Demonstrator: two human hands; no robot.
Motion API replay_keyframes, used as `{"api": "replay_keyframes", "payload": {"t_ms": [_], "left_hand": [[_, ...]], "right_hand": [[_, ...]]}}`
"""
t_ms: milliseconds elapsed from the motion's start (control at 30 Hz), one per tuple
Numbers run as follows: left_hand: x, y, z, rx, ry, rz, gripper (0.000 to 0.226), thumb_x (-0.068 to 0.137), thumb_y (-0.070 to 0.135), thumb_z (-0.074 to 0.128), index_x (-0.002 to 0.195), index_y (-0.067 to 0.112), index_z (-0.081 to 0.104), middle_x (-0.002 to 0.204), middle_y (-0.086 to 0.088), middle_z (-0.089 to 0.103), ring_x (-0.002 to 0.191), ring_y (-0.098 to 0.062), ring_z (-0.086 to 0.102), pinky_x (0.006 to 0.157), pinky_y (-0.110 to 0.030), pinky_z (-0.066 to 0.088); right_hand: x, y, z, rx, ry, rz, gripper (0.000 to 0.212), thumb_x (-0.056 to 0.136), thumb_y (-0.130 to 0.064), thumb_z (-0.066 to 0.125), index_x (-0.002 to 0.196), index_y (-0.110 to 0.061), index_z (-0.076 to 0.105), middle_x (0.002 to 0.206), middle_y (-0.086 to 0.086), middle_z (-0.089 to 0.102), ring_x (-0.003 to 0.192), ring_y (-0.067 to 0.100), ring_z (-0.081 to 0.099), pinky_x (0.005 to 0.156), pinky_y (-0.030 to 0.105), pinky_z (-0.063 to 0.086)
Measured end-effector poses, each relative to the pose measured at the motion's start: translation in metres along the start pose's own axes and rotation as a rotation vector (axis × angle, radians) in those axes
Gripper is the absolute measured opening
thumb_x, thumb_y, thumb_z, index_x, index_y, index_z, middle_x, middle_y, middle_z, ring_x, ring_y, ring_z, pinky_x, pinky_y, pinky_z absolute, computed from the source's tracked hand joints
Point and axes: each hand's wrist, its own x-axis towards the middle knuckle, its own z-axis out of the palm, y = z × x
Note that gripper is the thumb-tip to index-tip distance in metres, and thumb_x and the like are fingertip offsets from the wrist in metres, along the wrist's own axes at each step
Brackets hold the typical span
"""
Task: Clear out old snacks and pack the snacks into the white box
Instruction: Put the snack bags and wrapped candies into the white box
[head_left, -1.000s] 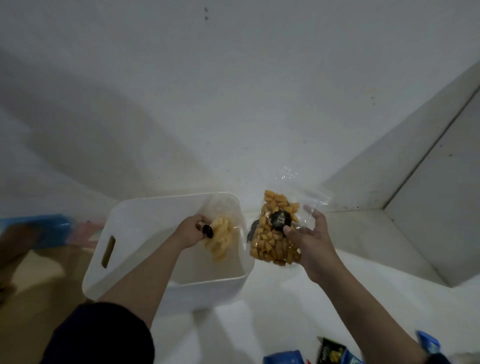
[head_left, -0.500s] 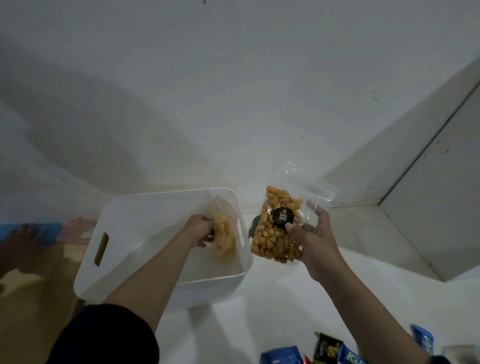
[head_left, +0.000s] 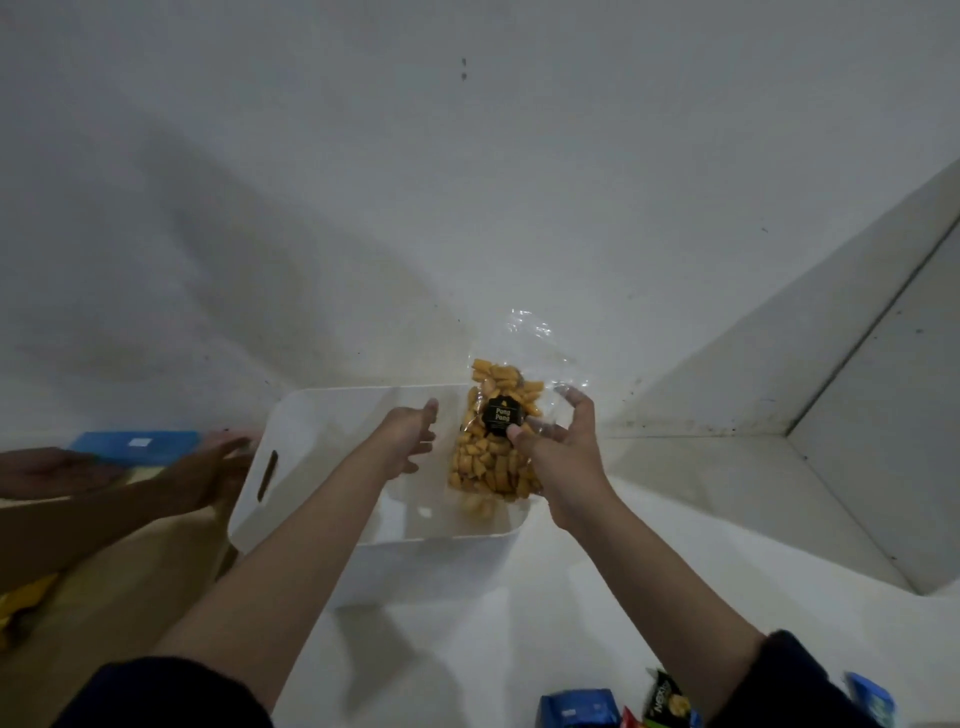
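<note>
We see the clear bag of yellow snacks (head_left: 493, 447) held upright over the right end of the white box (head_left: 311, 441), its lower part already inside the opening and its empty crumpled top rising above the far rim. A round black label sits on the front of the bag. The right hand (head_left: 558, 452) grips this bag from the right side, thumb on the front near the label and the fingers curled around the plastic behind. Under the bag, on the floor of the box, we can see some more yellow pieces, but they are blurred and we cannot tell if they are in a second bag. The left hand (head_left: 410, 434) is inside the box just beside the bag, fingers relaxed and spread, holding nothing. The box stands on a white surface against a white wall, with a handle slot in its left side. At the left another person's hand (head_left: 208, 467) reaches toward the box, near a blue packet (head_left: 135, 444). Along the bottom edge lie several small snack packets (head_left: 670, 704), blue and dark
</note>
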Motion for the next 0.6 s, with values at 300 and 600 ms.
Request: {"api": "replay_keyframes", "payload": {"t_ms": [300,600], "left_hand": [[-0.050,-0.007,-0.044,-0.152,0.303,0.038,0.033,0.093,0.036,0.048,0.100,0.009,0.066,0.088,-0.005,0.063,0.074,-0.019,0.056,0.075,-0.036,0.042],[-0.009,-0.032,-0.034,-0.141,0.078,-0.064,0.050,0.099,0.045,0.034,0.141,0.019,0.041,0.142,-0.010,0.046,0.125,-0.030,0.046,0.105,-0.051,0.038]], "right_hand": [[0.011,0.051,0.088,-0.234,0.050,-0.006,0.059,0.078,-0.010,0.065,0.113,-0.039,0.027,0.102,-0.001,0.058,0.087,0.015,0.060,0.068,0.029,0.052],[0.037,0.078,0.101,-0.441,-0.208,0.136,0.071,0.076,-0.001,0.062,0.128,-0.019,0.018,0.122,0.011,0.045,0.114,0.027,0.049,0.094,0.045,0.050]]}}
